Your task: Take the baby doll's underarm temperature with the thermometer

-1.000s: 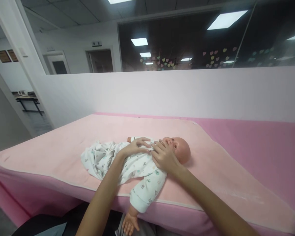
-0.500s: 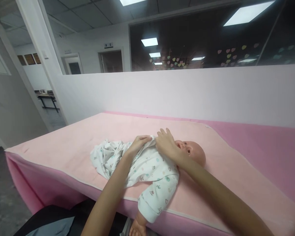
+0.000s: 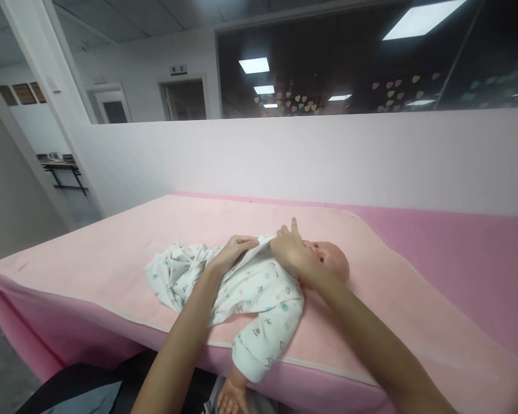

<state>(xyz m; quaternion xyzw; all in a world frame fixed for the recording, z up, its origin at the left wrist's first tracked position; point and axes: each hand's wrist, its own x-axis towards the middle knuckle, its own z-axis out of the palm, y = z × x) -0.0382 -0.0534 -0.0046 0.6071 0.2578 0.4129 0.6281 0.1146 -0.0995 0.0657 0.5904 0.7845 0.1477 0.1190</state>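
A baby doll lies on its back across the bed, head to the right, dressed in a white baby outfit with small green and brown prints. At the chest, my left hand has its fingers closed on the front edge of the outfit. My right hand pinches the same cloth nearer the neck, its index finger raised, and partly covers the doll's chin. The doll's near arm hangs over the front edge, its hand out of the cuff. Bunched cloth hides the legs.
A peach pad covers the bed over a pink sheet, which drapes down the front edge. Behind stands a white half wall with a dark window above. At far left, a table shows through a doorway.
The view has shifted slightly right, so everything sits a little further left. Both hands keep hold of the outfit. The fingers of my right hand have curled in, leaving the index finger up.
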